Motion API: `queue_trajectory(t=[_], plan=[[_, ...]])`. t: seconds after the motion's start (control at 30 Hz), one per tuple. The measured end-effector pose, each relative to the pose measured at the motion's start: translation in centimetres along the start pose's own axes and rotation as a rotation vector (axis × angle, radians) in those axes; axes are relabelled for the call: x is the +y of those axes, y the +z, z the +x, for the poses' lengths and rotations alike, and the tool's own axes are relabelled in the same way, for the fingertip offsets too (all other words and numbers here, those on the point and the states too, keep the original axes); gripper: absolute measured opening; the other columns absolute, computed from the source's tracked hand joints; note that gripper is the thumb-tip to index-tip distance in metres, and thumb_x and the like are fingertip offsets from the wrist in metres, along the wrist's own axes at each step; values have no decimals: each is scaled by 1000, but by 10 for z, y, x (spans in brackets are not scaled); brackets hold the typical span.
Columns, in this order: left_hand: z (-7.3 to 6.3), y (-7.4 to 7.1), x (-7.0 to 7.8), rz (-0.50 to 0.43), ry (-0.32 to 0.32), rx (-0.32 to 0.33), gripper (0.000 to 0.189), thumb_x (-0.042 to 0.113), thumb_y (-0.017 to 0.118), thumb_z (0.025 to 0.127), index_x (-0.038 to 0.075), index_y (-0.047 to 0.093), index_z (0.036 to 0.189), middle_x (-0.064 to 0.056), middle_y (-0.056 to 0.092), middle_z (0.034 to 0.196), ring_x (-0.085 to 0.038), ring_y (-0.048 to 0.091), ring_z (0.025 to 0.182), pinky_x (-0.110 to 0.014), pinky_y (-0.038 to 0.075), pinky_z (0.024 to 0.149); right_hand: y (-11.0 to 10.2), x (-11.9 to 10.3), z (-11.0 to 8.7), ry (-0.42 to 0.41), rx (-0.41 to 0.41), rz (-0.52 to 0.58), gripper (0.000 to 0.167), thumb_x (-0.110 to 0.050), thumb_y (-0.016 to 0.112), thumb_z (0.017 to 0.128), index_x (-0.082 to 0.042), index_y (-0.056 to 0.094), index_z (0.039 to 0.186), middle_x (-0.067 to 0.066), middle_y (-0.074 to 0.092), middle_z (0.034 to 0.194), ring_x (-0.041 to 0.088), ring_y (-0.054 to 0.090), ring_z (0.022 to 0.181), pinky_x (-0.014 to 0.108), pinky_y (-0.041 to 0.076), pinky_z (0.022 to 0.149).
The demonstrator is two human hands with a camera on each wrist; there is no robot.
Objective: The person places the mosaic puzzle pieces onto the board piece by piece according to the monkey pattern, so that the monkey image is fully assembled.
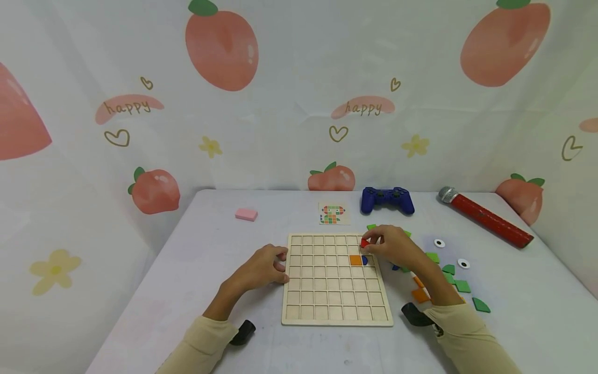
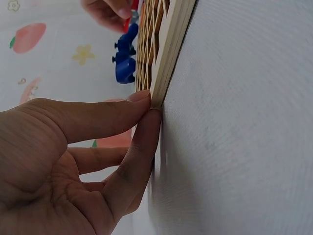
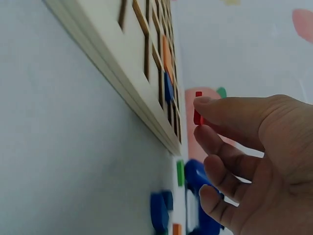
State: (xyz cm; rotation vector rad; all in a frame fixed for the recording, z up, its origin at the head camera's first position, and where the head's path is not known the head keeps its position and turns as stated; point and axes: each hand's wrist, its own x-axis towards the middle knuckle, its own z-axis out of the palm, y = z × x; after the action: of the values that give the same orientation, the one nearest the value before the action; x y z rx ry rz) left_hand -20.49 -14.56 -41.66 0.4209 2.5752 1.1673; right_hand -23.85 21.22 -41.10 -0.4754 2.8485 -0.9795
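Right hand (image 1: 394, 246) pinches red tile (image 1: 364, 242), likely light, stiff, best held by edges; left hand (image 1: 261, 267) pinches grid board (image 1: 334, 298) rim.

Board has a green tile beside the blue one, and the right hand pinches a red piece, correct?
No: the head view shows an orange tile, not green, beside the blue one on the board; the right hand does pinch a red piece.
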Motion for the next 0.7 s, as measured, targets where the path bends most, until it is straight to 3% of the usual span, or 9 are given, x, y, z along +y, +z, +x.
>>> queue_trajectory(t=[0.47, 0.7], plan=[[2, -1, 2, 11, -1, -1, 73, -3, 88, 80, -14, 55, 144, -13, 61, 120, -17, 68, 99, -26, 58, 73, 16, -11, 6, 7, -44, -13, 25, -16, 78, 96, -4, 77, 119, 2, 68, 92, 19, 56, 84, 32, 49, 71], [-2, 0, 3, 1, 2, 0, 74, -2, 89, 80, -14, 54, 145, -13, 62, 120, -17, 68, 99, -27, 58, 74, 22, -8, 7, -26, -27, -13, 23, -13, 76, 97, -3, 77, 119, 2, 70, 94, 17, 59, 86, 33, 52, 75]])
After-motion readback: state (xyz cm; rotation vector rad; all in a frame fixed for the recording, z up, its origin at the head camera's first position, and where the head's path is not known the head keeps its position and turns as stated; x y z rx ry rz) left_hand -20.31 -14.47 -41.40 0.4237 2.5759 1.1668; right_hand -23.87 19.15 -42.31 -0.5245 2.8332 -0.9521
